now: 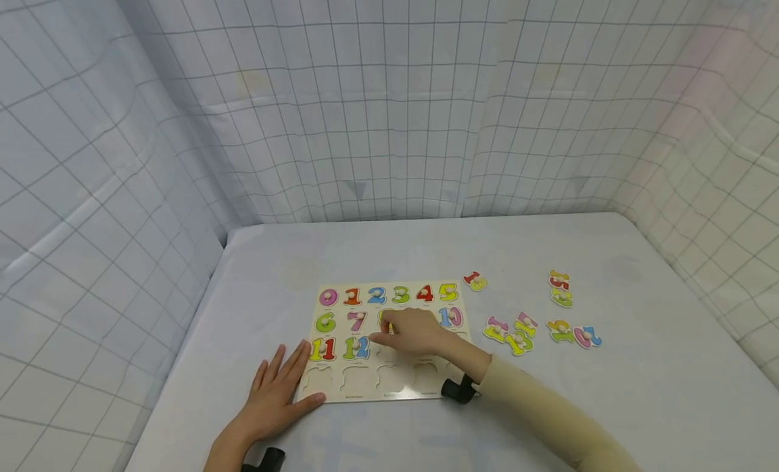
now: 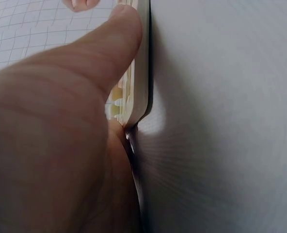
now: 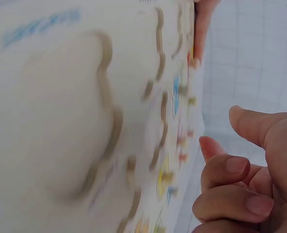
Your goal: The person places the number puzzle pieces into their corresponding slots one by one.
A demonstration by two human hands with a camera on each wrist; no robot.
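A pale number puzzle board (image 1: 372,370) lies on the table, its upper rows holding coloured number pieces with knobs and its bottom row showing bare recesses. My left hand (image 1: 275,394) rests at the board's left side with fingers spread; in the left wrist view, the thumb (image 2: 102,56) lies against the board's edge (image 2: 142,63). Over the second row hovers my right hand (image 1: 414,330), covering part of it. In the right wrist view its thumb stands apart from the loosely bent fingers (image 3: 231,201), with nothing held between them. A yellow piece (image 3: 162,179) with a knob sits in the board nearby.
Several loose number pieces lie right of the board, among them a red and yellow one (image 1: 475,281), a yellow-green one (image 1: 519,343) and a pink and blue one (image 1: 587,337). White grid-patterned curtains (image 1: 389,120) enclose the table (image 1: 657,391).
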